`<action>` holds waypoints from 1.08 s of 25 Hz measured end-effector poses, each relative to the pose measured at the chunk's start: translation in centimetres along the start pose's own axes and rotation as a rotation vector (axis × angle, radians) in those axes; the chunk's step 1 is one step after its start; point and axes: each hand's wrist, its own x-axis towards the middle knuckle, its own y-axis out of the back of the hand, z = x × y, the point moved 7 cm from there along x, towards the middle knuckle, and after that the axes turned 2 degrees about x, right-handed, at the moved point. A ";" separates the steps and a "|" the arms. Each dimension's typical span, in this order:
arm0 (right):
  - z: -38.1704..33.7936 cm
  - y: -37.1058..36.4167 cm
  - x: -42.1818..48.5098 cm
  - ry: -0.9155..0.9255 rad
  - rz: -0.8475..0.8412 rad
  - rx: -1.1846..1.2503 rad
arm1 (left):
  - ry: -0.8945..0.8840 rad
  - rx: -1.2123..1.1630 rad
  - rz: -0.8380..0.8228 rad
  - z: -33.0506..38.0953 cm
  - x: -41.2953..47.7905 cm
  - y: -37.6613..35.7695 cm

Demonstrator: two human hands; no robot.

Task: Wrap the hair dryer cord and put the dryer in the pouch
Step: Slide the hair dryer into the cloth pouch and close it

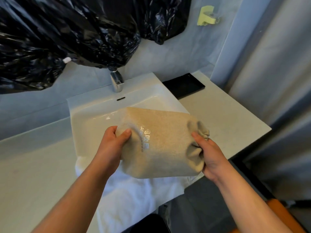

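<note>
**Stuff that can't be made out**

What's in the pouch (165,148) is hidden by its cloth. Its lettering (145,140) is too blurred to be read. The top of the faucet (117,81) is covered by the black bag (67,39).

The pouch (161,145) is matt beige felt-like cloth with shiny lettering. Glossy white ceramic sink (94,106), polished chrome faucet (117,81), crinkled glossy black plastic bags (67,34), soft white towel (133,195).

Blue-grey walls (176,52); white sink (94,105); pale counter (227,118)
</note>
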 end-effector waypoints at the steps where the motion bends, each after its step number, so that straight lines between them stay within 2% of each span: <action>1: -0.6 0.5 1.0 0.006 0.010 0.000 | 0.002 -0.002 -0.008 0.0 1.1 -1.0; 7: -4.4 4.0 7.3 -0.029 0.098 -0.053 | 0.037 -0.032 -0.083 -0.1 8.1 -7.2; 14: -6.7 7.5 11.7 -0.036 0.157 0.015 | 0.073 -0.010 -0.071 0.3 13.4 -12.4; 22: -9.1 12.0 15.4 -0.072 0.154 0.029 | 0.067 0.064 -0.073 1.8 16.5 -18.7; 27: -13.1 17.5 20.0 -0.103 0.107 0.006 | 0.059 0.082 -0.021 2.4 17.4 -25.6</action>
